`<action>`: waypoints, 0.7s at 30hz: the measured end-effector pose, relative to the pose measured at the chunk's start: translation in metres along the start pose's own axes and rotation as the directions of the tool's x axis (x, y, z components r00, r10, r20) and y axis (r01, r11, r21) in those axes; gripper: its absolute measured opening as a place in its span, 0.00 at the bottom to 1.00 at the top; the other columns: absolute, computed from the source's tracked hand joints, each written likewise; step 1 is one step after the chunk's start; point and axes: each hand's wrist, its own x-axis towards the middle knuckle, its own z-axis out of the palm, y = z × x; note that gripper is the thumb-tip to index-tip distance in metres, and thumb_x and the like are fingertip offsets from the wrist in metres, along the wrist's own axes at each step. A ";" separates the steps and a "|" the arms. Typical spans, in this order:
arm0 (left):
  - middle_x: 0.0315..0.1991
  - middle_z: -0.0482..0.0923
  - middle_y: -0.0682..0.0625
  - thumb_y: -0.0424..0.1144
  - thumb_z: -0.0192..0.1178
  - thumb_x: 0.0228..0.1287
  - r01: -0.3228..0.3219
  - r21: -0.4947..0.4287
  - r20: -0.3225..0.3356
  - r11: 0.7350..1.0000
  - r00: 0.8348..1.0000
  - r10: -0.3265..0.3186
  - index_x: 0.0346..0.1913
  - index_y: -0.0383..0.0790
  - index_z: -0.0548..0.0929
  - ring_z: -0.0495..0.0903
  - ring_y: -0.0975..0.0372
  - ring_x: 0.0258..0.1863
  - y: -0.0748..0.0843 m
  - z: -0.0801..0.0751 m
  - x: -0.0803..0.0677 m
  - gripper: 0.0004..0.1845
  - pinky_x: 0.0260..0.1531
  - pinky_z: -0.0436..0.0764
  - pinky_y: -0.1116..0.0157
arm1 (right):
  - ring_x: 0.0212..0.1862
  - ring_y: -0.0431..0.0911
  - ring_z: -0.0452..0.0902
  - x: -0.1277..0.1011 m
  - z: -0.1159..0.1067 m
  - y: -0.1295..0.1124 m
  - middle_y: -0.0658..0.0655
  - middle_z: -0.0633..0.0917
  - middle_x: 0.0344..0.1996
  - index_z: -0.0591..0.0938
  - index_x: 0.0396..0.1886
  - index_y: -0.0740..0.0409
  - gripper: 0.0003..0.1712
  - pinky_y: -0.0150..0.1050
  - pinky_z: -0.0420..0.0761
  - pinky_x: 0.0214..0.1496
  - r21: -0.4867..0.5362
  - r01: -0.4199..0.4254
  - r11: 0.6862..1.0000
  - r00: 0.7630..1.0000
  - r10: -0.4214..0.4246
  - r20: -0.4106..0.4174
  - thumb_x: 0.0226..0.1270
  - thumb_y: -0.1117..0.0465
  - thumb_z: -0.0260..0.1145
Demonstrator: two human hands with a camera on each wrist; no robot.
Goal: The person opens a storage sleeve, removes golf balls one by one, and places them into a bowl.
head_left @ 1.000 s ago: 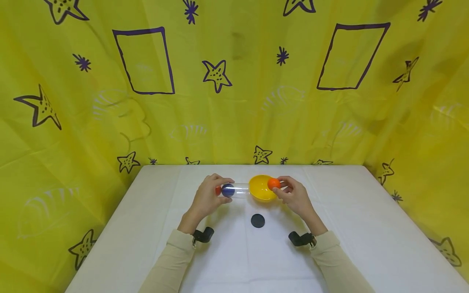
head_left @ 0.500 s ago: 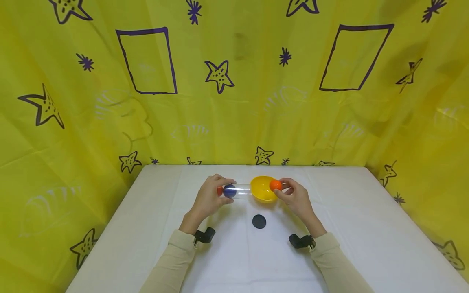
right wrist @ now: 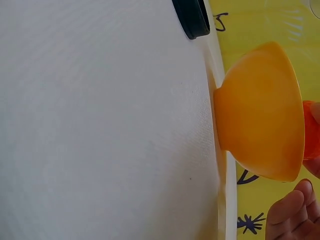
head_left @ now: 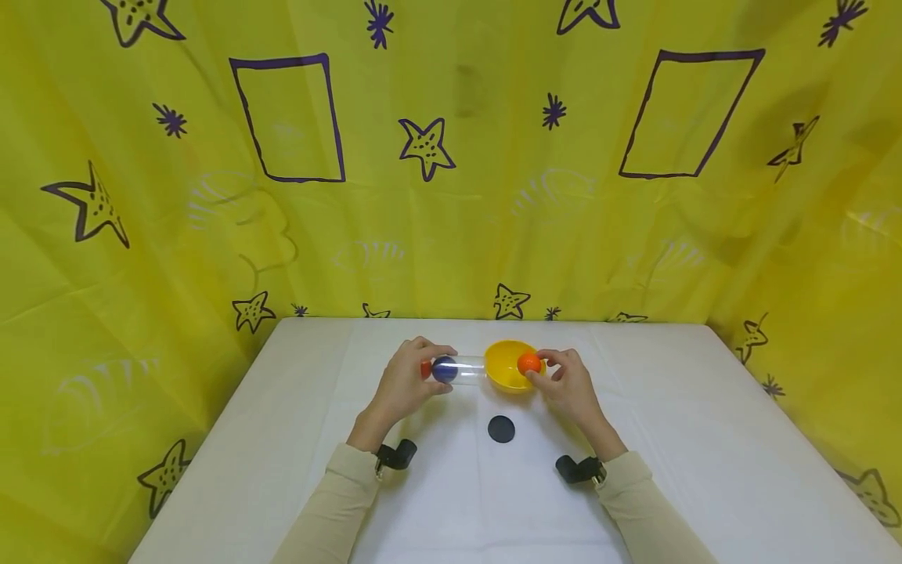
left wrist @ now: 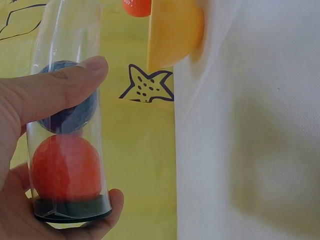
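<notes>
My left hand (head_left: 405,380) grips a clear plastic tube (head_left: 461,369) lying sideways, its open end toward a yellow bowl (head_left: 509,370). Inside the tube sit a blue ball (head_left: 444,369) and, at the capped end, a red ball (left wrist: 65,167) above the black bottom cap (left wrist: 72,210). The left wrist view shows the thumb (left wrist: 55,92) across the tube (left wrist: 67,100) over the blue ball (left wrist: 67,112). My right hand (head_left: 567,384) pinches an orange ball (head_left: 528,363) at the bowl's right rim. The right wrist view shows the bowl (right wrist: 260,112) from outside with the orange ball (right wrist: 311,130) at its edge.
A black round lid (head_left: 501,428) lies on the white table (head_left: 282,470) in front of the bowl, also seen in the right wrist view as the black lid (right wrist: 191,17). Yellow curtains with purple stars (head_left: 426,147) close in the back and both sides.
The right hand with the orange ball has shifted slightly down and in over the bowl's rim. The left hand and tube have hardly moved; the head view drifted a little.
</notes>
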 end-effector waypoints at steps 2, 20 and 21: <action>0.49 0.82 0.49 0.34 0.82 0.47 0.002 -0.001 0.005 1.000 1.000 -0.002 0.54 0.51 0.89 0.74 0.56 0.48 0.000 0.000 0.000 0.27 0.50 0.74 0.58 | 0.40 0.51 0.65 0.000 0.001 0.000 0.63 0.71 0.49 0.81 0.61 0.59 0.25 0.36 0.68 0.36 -0.004 -0.012 1.000 1.000 0.012 0.005 0.67 0.54 0.72; 0.47 0.81 0.50 0.34 0.81 0.48 0.018 0.002 0.025 1.000 1.000 -0.018 0.53 0.52 0.89 0.73 0.56 0.47 0.003 0.003 0.000 0.26 0.48 0.74 0.59 | 0.42 0.51 0.65 0.003 0.002 -0.002 0.62 0.70 0.46 0.85 0.50 0.58 0.12 0.38 0.67 0.38 -0.017 -0.013 1.000 0.999 0.012 -0.034 0.72 0.58 0.67; 0.47 0.81 0.50 0.34 0.81 0.48 0.019 0.002 0.022 1.000 1.000 -0.019 0.53 0.52 0.89 0.73 0.56 0.47 0.003 0.003 0.000 0.26 0.48 0.74 0.59 | 0.42 0.51 0.65 0.003 0.002 -0.002 0.62 0.70 0.46 0.85 0.50 0.58 0.12 0.38 0.67 0.38 -0.015 -0.011 1.000 0.999 0.011 -0.035 0.72 0.57 0.67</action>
